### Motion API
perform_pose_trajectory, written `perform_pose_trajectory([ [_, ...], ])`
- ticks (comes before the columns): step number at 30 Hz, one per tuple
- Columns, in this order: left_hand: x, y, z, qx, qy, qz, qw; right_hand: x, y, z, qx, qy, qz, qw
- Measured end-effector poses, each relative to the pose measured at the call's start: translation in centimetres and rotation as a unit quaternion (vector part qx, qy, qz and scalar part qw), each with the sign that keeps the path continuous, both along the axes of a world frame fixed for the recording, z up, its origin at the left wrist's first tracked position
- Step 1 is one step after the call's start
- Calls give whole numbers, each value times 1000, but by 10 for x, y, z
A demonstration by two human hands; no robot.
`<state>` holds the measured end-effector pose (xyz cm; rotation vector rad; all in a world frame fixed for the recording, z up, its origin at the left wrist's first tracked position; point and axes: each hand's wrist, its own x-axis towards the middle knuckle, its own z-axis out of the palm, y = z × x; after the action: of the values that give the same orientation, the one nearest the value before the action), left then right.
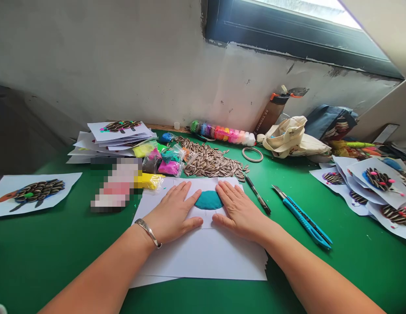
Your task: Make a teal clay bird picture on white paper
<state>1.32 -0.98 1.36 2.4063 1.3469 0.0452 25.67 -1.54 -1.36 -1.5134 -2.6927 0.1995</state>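
A flat teal oval of modelling clay (209,200) lies on white paper (203,257) in front of me, with thin drawn lines just below it. My left hand (176,209) rests flat on the paper, its fingers stretched out and the index fingertip at the oval's left edge. On the other side lies my right hand (240,209), also flat, with its fingertips along the clay's right edge. Neither hand grasps anything. Beyond the sheet spreads a pile of striped sunflower seeds (209,159). Bags of coloured clay (172,161) sit left of the seeds.
Right of the paper lie a black pen (257,195) and a blue utility knife (305,220), its blade out. Finished seed pictures (39,194) lie left and right. Behind stand a tape roll (252,154), a cloth bag (284,137) and a bottle (271,113).
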Motion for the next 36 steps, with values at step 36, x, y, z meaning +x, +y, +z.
perform_pose_trajectory([
  [36,1,-2,3,-14,29,1,999,-3,-9,-1,-3,-16,-13,1000],
])
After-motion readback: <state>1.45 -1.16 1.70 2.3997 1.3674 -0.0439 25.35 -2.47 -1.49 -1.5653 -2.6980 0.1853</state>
